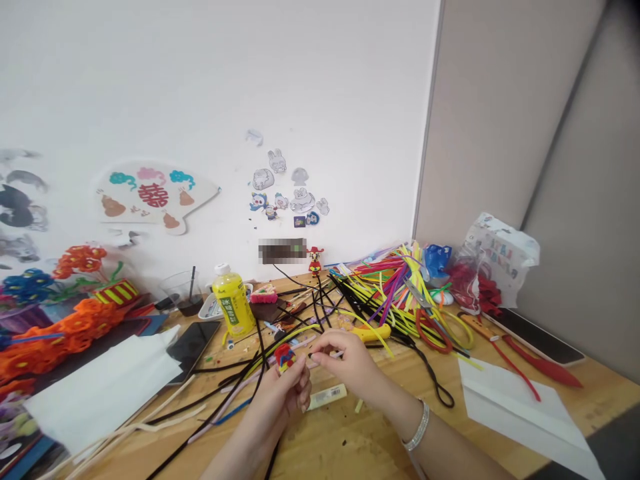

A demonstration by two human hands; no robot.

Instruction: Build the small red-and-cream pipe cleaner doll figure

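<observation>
The small figure (285,358) looked well advanced, judging by its joined red, yellow and blue parts, though its being gripped among loose stems suggested that some work remained; how much could not be told. The left hand (286,390) pinched it upright between thumb and curled fingers, so much of its lower part was hidden. Its top was red, with blue below that and yellow near the thumb; the surface looked fuzzy, and finer detail was too small to read. Just right of that grip, the right hand (345,357) had thumb and forefinger pressed together on a tiny dark piece (311,356), apart from the figure. A pale yellow tube (327,397) lay just below the two grips. Beyond them stood a red-hatted figurine (314,261), and farther right a heap of coloured pipe cleaners (395,293).
</observation>
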